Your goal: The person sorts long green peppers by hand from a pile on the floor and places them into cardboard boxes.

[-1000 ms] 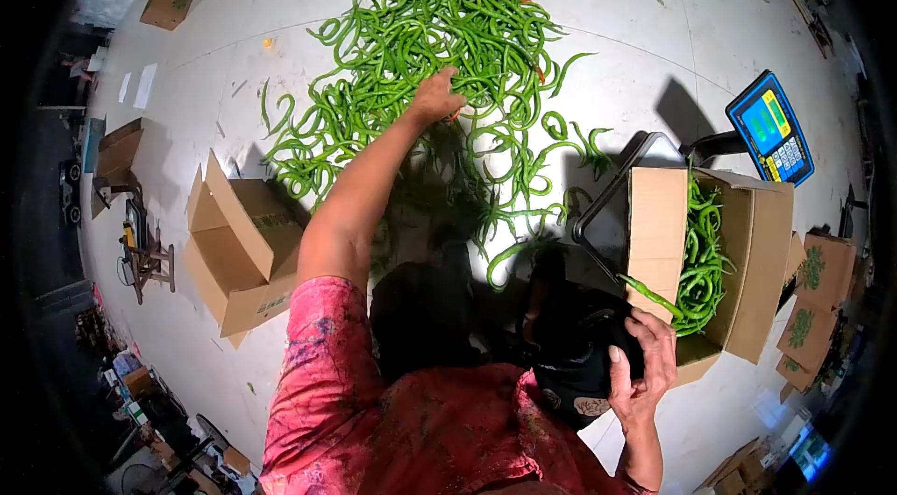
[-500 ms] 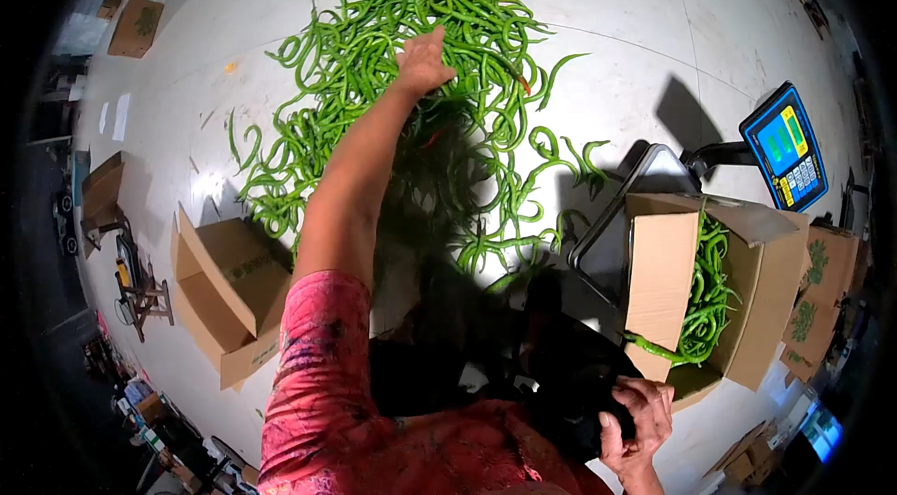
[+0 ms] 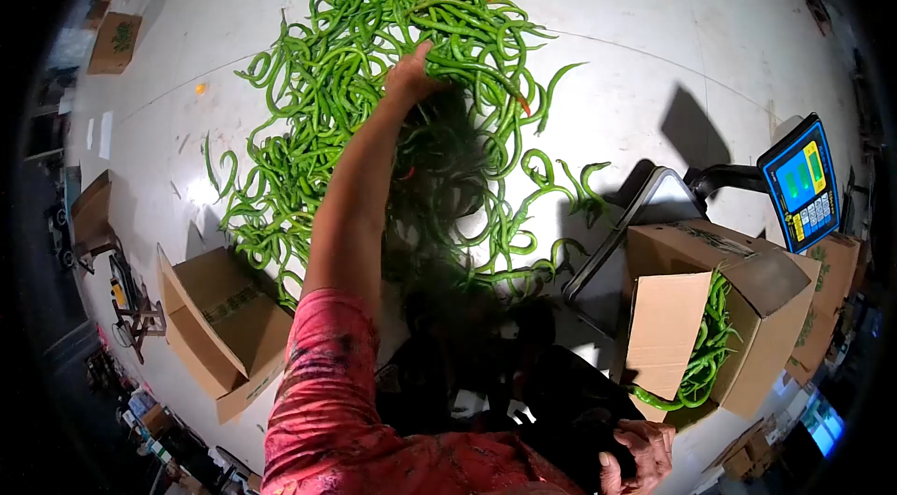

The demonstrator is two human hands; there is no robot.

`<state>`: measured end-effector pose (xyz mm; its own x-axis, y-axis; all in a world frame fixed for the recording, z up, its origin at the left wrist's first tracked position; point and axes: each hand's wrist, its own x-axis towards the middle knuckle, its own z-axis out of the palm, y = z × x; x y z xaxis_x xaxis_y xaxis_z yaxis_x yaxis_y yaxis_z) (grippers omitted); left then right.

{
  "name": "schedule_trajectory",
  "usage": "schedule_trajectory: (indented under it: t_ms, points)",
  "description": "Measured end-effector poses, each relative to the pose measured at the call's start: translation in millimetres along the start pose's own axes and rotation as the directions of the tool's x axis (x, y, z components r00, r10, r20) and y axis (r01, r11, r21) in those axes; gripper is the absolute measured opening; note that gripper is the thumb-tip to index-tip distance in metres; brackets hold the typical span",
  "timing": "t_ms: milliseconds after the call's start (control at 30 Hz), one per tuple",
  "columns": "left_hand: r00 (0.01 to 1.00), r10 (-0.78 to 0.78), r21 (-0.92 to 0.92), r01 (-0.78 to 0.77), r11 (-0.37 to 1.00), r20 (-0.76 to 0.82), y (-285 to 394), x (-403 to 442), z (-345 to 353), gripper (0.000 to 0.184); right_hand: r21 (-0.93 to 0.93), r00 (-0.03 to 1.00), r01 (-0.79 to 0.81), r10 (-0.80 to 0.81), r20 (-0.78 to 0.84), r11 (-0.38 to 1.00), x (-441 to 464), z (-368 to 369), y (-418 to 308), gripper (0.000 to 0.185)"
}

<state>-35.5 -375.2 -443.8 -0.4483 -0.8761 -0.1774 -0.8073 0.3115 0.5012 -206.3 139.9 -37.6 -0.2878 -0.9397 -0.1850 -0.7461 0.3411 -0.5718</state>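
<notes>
My left hand (image 3: 411, 77) reaches far forward into a large heap of long, curly green chili peppers (image 3: 322, 98) on the floor. Its fingers are bent down among the peppers, and the fingertips are partly hidden. One pepper beside it ends in a red tip. At the lower right, my right hand (image 3: 643, 458) rests on my dark-clothed knee, thumb and fingers apart. Close by it stands an open cardboard box (image 3: 668, 322) with more green chili peppers (image 3: 707, 346) inside, one hanging over its lower edge.
A scale (image 3: 799, 179) with a lit display stands at the right, its metal-edged platform beside the pepper box. Another open cardboard box (image 3: 210, 313) lies at the left. A small box (image 3: 114, 42) sits at the far left, and a low wooden stool (image 3: 140, 313) stands below it.
The camera view has shifted, so the boxes and scale appear lower. My left hand stays over nearly the same part of the heap, its fingers more bent. My right hand stays on the knee.
</notes>
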Motion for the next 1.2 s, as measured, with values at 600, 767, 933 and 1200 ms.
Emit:
schedule_trajectory:
  t_ms: [600, 767, 933, 1200]
  points:
    - [0.959, 0.132, -0.31, -0.049, 0.95, 0.253, 79, -355, -137, 0.078, 0.016, 0.992, 0.123, -0.123, 0.023, 0.992, -16, 2, -4, 0.023]
    - [0.909, -0.096, 0.035, 0.12, 0.992, -0.405, 17, -448, -227, 0.054, -0.045, 0.986, 0.164, -0.163, 0.021, 0.986, -20, 2, -18, 0.022]
    - [0.561, -0.45, -0.218, 0.431, 0.875, -0.695, -97, -542, -282, 0.063, -0.03, 0.979, 0.182, -0.184, -0.087, 0.983, -30, 11, -25, 0.021]
    - [0.139, -0.989, -0.71, 0.702, 0.056, 0.059, -123, -578, -210, 0.048, -0.028, 0.992, 0.081, -0.083, -0.095, 0.996, -45, 23, -25, 0.02]
